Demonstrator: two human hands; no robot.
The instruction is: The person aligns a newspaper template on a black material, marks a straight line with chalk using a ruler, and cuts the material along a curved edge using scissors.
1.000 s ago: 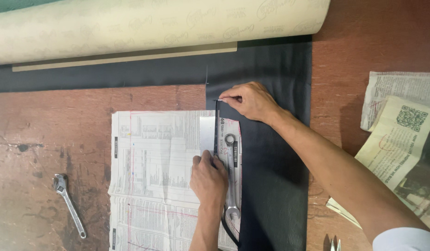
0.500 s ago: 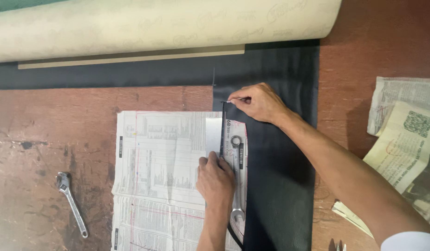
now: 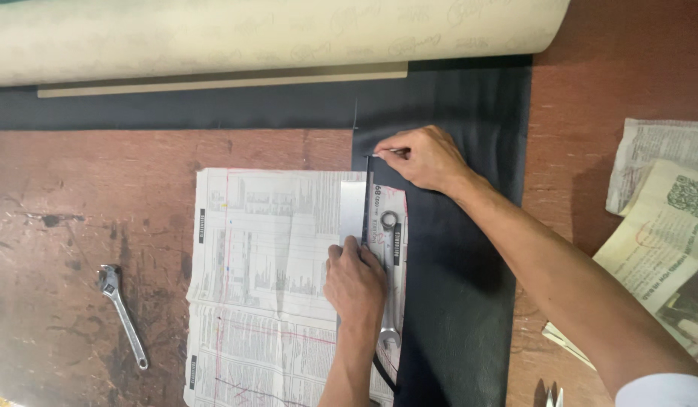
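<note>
Your open room: bare desk at left, only the adjustable spanner on it | ahead: big roll blocks you | right: newspapers lie near the edge

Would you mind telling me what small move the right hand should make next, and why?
Probably draw the right hand down along the black strip toward the left hand, since its tool tip sits at the strip's top end while the left hand pins the strip lower down.

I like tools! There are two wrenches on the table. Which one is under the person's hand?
The wrench lying on the newspaper, partly under the left hand. The other wrench lies alone on bare table, far left.
</note>
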